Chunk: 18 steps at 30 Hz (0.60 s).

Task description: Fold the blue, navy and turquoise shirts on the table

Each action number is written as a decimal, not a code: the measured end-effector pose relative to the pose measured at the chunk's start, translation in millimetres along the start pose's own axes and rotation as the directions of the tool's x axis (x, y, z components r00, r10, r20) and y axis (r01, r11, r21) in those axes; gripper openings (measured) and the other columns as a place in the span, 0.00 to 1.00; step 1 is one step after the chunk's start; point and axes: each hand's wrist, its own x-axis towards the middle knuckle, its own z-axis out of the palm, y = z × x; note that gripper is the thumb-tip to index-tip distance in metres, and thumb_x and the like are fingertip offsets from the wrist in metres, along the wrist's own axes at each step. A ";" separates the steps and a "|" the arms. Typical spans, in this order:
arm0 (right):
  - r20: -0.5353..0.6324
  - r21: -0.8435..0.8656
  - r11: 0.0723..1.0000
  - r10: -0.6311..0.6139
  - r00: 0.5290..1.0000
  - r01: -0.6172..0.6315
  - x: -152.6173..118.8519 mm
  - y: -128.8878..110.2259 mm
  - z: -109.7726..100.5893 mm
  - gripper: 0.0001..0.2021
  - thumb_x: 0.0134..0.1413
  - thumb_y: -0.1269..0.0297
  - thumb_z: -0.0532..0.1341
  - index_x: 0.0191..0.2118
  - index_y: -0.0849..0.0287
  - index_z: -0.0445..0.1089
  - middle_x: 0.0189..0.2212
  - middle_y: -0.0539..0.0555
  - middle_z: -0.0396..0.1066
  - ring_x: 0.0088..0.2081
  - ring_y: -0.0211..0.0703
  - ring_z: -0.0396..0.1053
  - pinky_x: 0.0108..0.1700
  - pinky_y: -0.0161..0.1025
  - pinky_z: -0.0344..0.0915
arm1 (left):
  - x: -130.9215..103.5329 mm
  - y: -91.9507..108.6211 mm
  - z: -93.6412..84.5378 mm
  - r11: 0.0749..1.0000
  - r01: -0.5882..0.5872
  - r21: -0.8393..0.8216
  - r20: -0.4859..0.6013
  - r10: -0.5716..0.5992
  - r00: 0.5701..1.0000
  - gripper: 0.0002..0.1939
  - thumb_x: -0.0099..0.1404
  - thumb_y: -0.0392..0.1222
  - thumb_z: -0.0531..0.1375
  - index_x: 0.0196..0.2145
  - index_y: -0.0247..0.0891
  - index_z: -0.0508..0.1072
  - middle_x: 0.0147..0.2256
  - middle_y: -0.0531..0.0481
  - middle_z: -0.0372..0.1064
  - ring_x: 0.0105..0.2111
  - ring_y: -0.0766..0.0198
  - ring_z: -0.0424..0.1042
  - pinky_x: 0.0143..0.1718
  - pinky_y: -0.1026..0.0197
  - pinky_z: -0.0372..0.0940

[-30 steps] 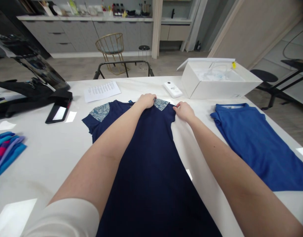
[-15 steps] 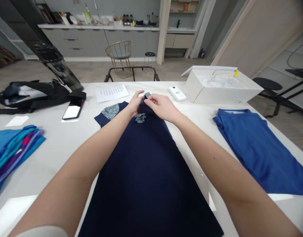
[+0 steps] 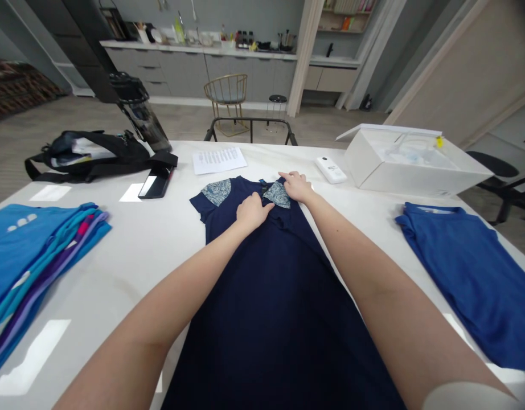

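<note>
A navy short-sleeved shirt [image 3: 283,285] with paisley-patterned shoulder panels lies lengthwise on the white table [image 3: 130,250], its collar end away from me. Its left sleeve is spread outward, while the right sleeve's paisley panel [image 3: 278,195] is folded inward beside the neckline. My left hand [image 3: 253,212] rests at the chest just below the neck, fingers curled on the cloth and thumb at the folded sleeve. On the right shoulder edge lies my right hand [image 3: 297,187], its index finger stretched out and the fingers apart over the fabric. Part of the neckline is hidden by my left hand.
Folded blue clothes [image 3: 40,228] are stacked at left, and a blue garment [image 3: 467,273] lies at right. Along the back are a black bag [image 3: 91,151], a bottle [image 3: 143,114], a phone [image 3: 156,182], a printed sheet [image 3: 220,160], a white device [image 3: 331,169] and an open white box [image 3: 407,171].
Both hands were together at the collar, pinching cloth. They have since parted: the left came nearer me, the right went to the shoulder edge. The right sleeve now lies folded inward, and the view shifted left.
</note>
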 end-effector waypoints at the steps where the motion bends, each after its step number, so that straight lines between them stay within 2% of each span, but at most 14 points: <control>1: 0.014 -0.026 0.999 -0.028 1.000 0.028 3.0 -1.2 0.6 0.26 0.66 0.63 0.50 0.68 0.42 0.62 0.68 0.59 0.55 0.64 0.67 0.53 0.60 0.72 0.57 | 0.2 1.1 1.7 1.000 -0.017 0.015 -0.011 0.017 1.000 0.21 0.66 0.57 0.62 0.45 0.36 0.72 0.48 0.30 0.74 0.51 0.42 0.74 0.49 0.48 0.66; 4: -0.003 -0.078 0.992 -0.098 0.995 0.098 9.1 -1.5 1.2 0.20 0.62 0.60 0.56 0.58 0.47 0.72 0.64 0.60 0.59 0.63 0.67 0.55 0.59 0.71 0.57 | 0.2 0.7 4.3 0.997 -0.082 -0.008 -0.057 0.081 0.995 0.11 0.68 0.50 0.61 0.39 0.38 0.72 0.46 0.34 0.75 0.49 0.44 0.74 0.49 0.48 0.65; 7: -0.089 -0.028 0.994 -0.104 0.991 0.102 14.0 2.8 -3.0 0.14 0.59 0.59 0.60 0.50 0.52 0.74 0.58 0.62 0.64 0.59 0.64 0.58 0.57 0.66 0.62 | 0.6 -0.7 3.8 0.961 -0.131 -0.245 -0.105 0.108 0.989 0.10 0.70 0.47 0.59 0.33 0.41 0.70 0.36 0.44 0.75 0.42 0.51 0.75 0.47 0.52 0.65; 9: -0.152 0.046 0.995 -0.078 0.985 0.086 18.7 4.2 -8.9 0.12 0.59 0.60 0.60 0.47 0.54 0.73 0.55 0.62 0.66 0.58 0.62 0.60 0.56 0.60 0.64 | 3.8 -0.3 2.5 0.880 -0.140 -0.453 -0.164 0.072 0.984 0.10 0.71 0.48 0.58 0.34 0.42 0.69 0.32 0.49 0.73 0.38 0.56 0.74 0.44 0.55 0.66; 12: -0.233 0.135 0.986 -0.066 0.970 0.099 26.4 -1.8 -17.2 0.12 0.60 0.62 0.57 0.46 0.58 0.72 0.51 0.62 0.68 0.54 0.57 0.64 0.56 0.52 0.64 | 16.9 -0.6 -1.7 0.731 -0.107 -0.674 -0.236 -0.076 0.969 0.09 0.71 0.50 0.59 0.37 0.42 0.69 0.31 0.53 0.70 0.35 0.61 0.72 0.39 0.59 0.67; 14: -0.244 0.156 0.981 -0.070 0.967 0.111 28.3 -10.9 -18.5 0.13 0.61 0.63 0.56 0.47 0.58 0.71 0.50 0.61 0.69 0.52 0.55 0.65 0.56 0.50 0.65 | 29.8 -5.0 -6.5 0.637 -0.030 -0.770 -0.194 -0.189 0.963 0.08 0.70 0.49 0.59 0.38 0.43 0.69 0.30 0.53 0.68 0.32 0.62 0.71 0.36 0.60 0.67; 16: -0.217 0.148 0.986 -0.049 0.975 0.083 24.8 -21.1 -15.5 0.16 0.61 0.63 0.57 0.52 0.57 0.69 0.54 0.62 0.67 0.54 0.57 0.65 0.56 0.51 0.65 | 41.1 -14.6 -12.6 0.569 0.112 -0.815 -0.076 -0.296 0.952 0.05 0.70 0.45 0.57 0.40 0.42 0.68 0.30 0.53 0.68 0.30 0.62 0.71 0.34 0.59 0.68; 18: -0.160 0.122 0.992 -0.004 0.987 0.023 15.0 -29.2 -10.1 0.21 0.60 0.61 0.59 0.59 0.55 0.66 0.59 0.63 0.63 0.58 0.61 0.62 0.56 0.56 0.65 | 45.2 -28.0 -18.9 0.600 0.203 -0.774 0.003 -0.316 0.949 0.06 0.70 0.39 0.55 0.44 0.40 0.68 0.34 0.49 0.70 0.33 0.60 0.73 0.37 0.56 0.70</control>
